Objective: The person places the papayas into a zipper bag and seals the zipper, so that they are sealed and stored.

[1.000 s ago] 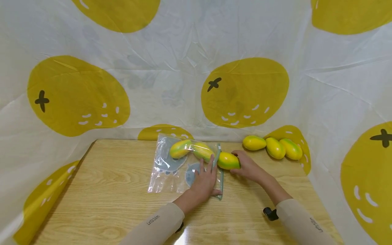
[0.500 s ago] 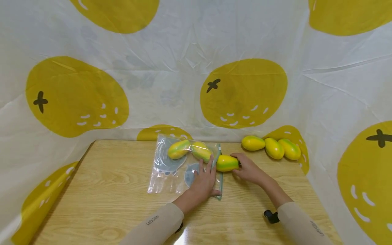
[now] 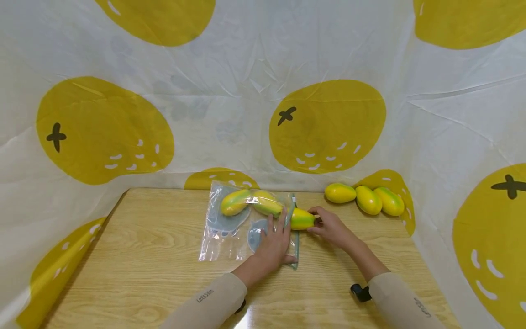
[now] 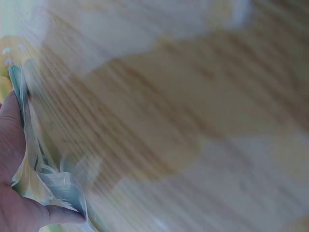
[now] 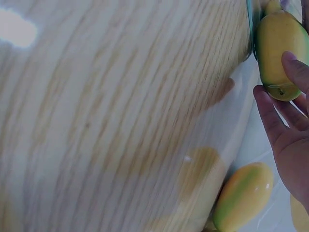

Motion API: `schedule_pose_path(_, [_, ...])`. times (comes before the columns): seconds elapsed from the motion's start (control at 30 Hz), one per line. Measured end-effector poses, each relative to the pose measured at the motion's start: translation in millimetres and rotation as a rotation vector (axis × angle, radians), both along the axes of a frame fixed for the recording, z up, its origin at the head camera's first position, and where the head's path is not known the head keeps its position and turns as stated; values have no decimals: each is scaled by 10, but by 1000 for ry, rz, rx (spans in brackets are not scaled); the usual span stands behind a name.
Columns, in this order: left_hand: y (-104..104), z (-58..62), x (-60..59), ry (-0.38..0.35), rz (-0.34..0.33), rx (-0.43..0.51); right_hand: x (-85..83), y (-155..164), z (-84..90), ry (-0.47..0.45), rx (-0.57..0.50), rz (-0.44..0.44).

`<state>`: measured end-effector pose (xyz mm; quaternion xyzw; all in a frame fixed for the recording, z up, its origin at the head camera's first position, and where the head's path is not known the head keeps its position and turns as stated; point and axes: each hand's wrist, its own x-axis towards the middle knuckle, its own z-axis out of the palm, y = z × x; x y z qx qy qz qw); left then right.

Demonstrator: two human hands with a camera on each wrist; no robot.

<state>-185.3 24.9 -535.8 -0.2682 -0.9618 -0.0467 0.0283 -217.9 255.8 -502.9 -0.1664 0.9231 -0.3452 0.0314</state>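
Two mangoes [image 3: 250,203] already lie in the bag [image 3: 230,224]. Your left hand [image 3: 273,242] lies flat, pinning the bag mouth; your right hand [image 3: 328,226] pinches a third mango [image 3: 302,219], half in. Three more [image 3: 365,197] wait on the bench [image 3: 144,265].

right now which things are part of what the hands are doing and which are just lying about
In use:
- mango pinched by the right hand, partway into the bag mouth
- clear zip bag, with the left hand resting on it
- two mangoes inside the bag

Lying about:
- three mangoes at the back right of the table
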Motion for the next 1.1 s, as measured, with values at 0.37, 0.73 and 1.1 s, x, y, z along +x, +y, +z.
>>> schedule_pose_path(0.37, [22,40,-1,18,-8,-50,-53,-100,28,1,9,-9])
schedule_pose_path(0.73, [8,68,1,-9,-3,-9,-91,-155,-10,7,17,2])
schedule_pose_path(1.1, [10,27,23,69,-8,-88,-47,-110,-15,-6,-42,11])
